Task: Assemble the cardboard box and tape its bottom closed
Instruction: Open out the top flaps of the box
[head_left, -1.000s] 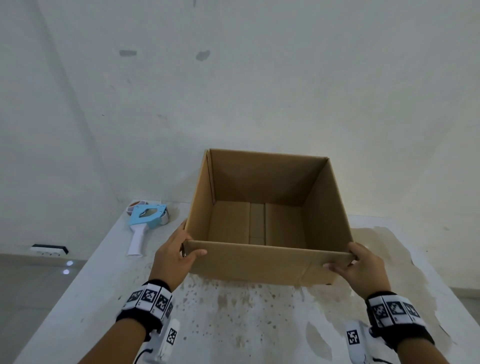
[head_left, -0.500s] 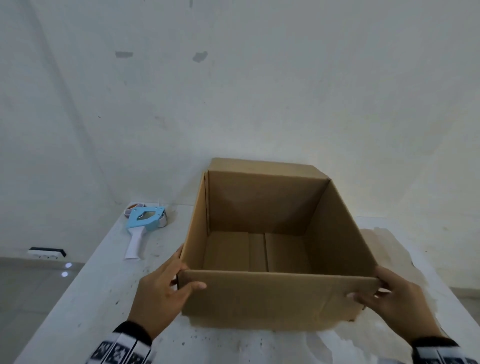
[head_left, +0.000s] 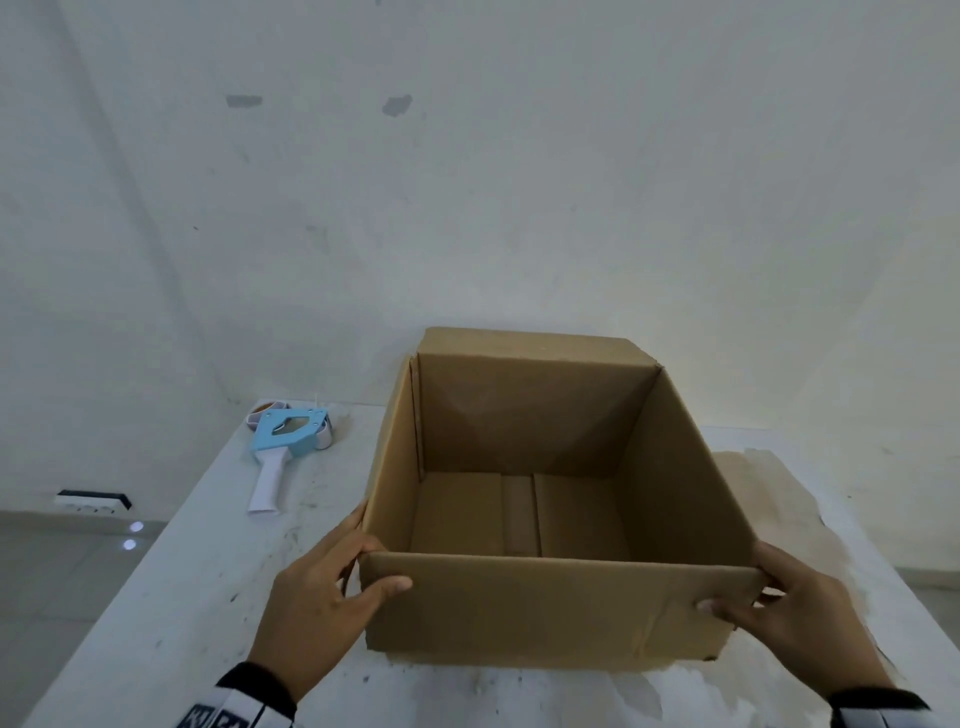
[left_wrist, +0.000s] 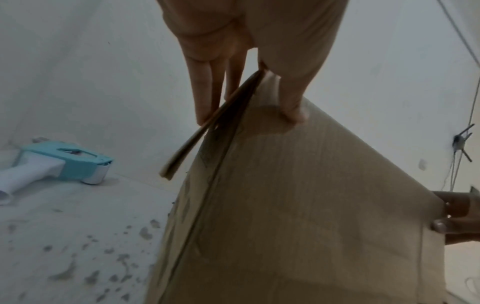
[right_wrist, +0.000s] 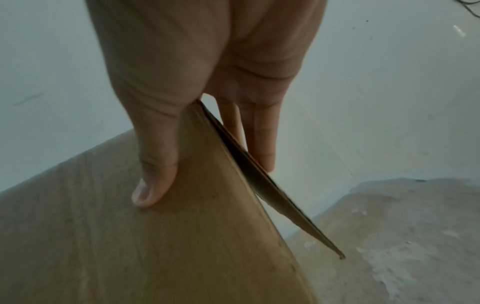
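Note:
An open-topped brown cardboard box (head_left: 545, 613) stands on the white table (head_left: 182, 597). Inside, its bottom flaps lie folded flat with a narrow strip between them. My left hand (head_left: 371, 558) grips the near left corner, thumb on the front wall and fingers along the left wall. At the near right corner my right hand (head_left: 748, 582) grips the same way. In the left wrist view the left hand (left_wrist: 246, 102) pinches the box (left_wrist: 298, 205) edge. The right wrist view shows the right hand (right_wrist: 207, 168) doing likewise on the box (right_wrist: 130, 246). A blue and white tape dispenser (head_left: 283, 441) lies at the back left, also seen as the tape dispenser (left_wrist: 59, 162).
A white wall rises right behind the table. The tabletop has a worn brown patch (head_left: 753, 493) on the right and dark specks in front. A power strip (head_left: 93, 501) lies on the floor to the left. The table's left edge runs close to the dispenser.
Both hands have drawn the box toward me along the table, keeping their hold on the near corners. The outside of the far top flap now shows. The tape dispenser has not moved.

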